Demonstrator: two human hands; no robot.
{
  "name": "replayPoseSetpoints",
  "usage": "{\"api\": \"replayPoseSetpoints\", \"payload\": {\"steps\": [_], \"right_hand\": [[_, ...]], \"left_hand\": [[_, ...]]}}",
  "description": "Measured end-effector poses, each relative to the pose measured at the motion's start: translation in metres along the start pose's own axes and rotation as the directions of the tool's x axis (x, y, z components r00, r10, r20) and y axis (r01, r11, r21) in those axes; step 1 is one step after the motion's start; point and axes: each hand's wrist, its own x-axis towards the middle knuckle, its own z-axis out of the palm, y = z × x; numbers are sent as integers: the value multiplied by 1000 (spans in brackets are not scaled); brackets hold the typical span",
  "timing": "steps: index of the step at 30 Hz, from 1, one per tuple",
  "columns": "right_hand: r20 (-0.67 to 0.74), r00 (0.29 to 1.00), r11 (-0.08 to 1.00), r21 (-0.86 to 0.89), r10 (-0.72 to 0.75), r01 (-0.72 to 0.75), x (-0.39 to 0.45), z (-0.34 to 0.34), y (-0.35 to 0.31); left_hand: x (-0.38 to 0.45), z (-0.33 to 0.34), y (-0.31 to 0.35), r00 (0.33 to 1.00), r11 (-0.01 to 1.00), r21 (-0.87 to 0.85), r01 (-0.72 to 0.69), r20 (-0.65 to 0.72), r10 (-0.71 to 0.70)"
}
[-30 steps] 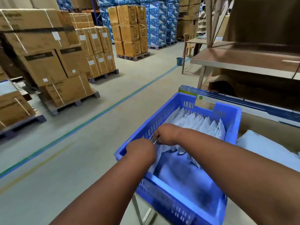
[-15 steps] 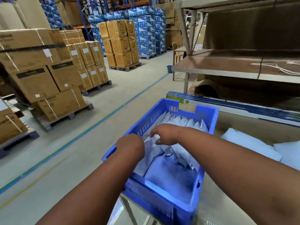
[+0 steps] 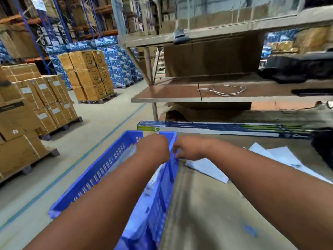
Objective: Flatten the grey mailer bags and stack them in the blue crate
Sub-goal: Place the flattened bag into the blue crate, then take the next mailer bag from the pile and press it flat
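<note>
From the head camera, the blue crate (image 3: pixel 100 170) sits at the left edge of the brown table (image 3: pixel 207 213). The left hand (image 3: pixel 153 148) is over the crate's far right corner, fingers curled under (I cannot tell if they hold anything). The right hand (image 3: pixel 189 147) curls its fingers at the crate's right rim. Grey mailer bags (image 3: pixel 207 168) lie flat on the table just right of it.

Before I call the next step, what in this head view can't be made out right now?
- Inside of the blue crate, head view: both forearms cover it, so the stack cannot be checked.
- Left hand: only its back shows; fingers hidden, grip unclear.
- Right hand: fingertips blurred at the crate rim; contact uncertain.
- Grey mailer bags on the table: partly hidden by the right forearm, motion-blurred; count unclear.
</note>
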Motion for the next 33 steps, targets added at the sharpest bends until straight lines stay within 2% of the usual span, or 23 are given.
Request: {"api": "replayPoseSetpoints", "payload": {"steps": [8,13,15,18,21,23,25,27,29,33], "right_hand": [[65,961,963,-2,269,-269,-111,14,115],[104,861,867,-53,497,-495,-175,61,189],[124,824,833,-80,553,-548,-202,82,213],[147,794,802,13,589,-597,-235,111,232],[119,811,796,160,572,-584,-249,149,248],[79,813,782,231,577,-578,-253,166,251],[48,824,803,202,564,-561,-257,172,247],[6,840,831,138,543,-538,-258,177,245],[-52,845,845,99,532,-526,-257,180,242],[-224,844,873,136,487,-468,-254,178,230]], "left_hand": [[20,17,145,980,980,-28,-195,30,196],[24,48,226,941,944,-86,-317,99,325],[25,65,259,922,931,-156,-330,158,353],[20,95,300,914,910,-318,-268,215,344],[15,124,327,881,816,-527,-237,237,409],[13,140,337,870,762,-598,-248,208,446],[17,156,342,914,774,-597,-211,159,373],[27,177,341,952,794,-601,-95,178,249],[31,183,336,964,780,-622,-74,154,215],[11,157,302,992,671,-735,-94,-10,128]]}}
